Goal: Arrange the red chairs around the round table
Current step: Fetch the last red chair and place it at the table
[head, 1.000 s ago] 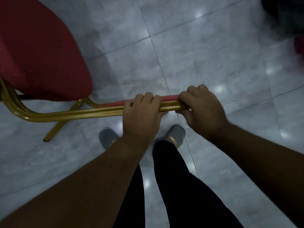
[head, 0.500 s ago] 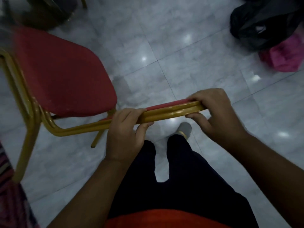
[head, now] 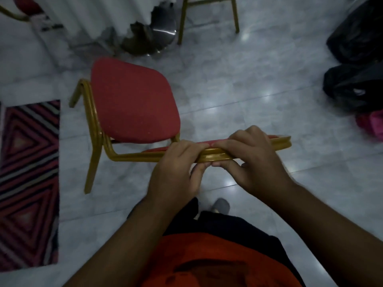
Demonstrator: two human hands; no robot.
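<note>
A red chair (head: 132, 102) with a gold metal frame stands in front of me, its padded seat seen from above. Its backrest top runs sideways below the seat. My left hand (head: 176, 168) and my right hand (head: 255, 160) grip that backrest top side by side, fingers curled over the gold rail. At the top of the view a white tablecloth (head: 93, 19) hangs to the floor over a shiny metal table base (head: 159, 32). Gold legs of another chair (head: 207, 15) stand just right of it. A bit of a third red chair (head: 22, 7) shows top left.
A striped pink and black rug (head: 29, 183) lies on the left. Black bags (head: 356, 65) and a pink bundle (head: 373, 125) sit on the right. The floor is glossy grey tile. My legs and a grey shoe (head: 221, 205) are below the chair back.
The view has tilted up, so the whole seat, the table base and the rug have come into sight. The chair has shifted right and away from me. My left hand has slid closer to my right hand.
</note>
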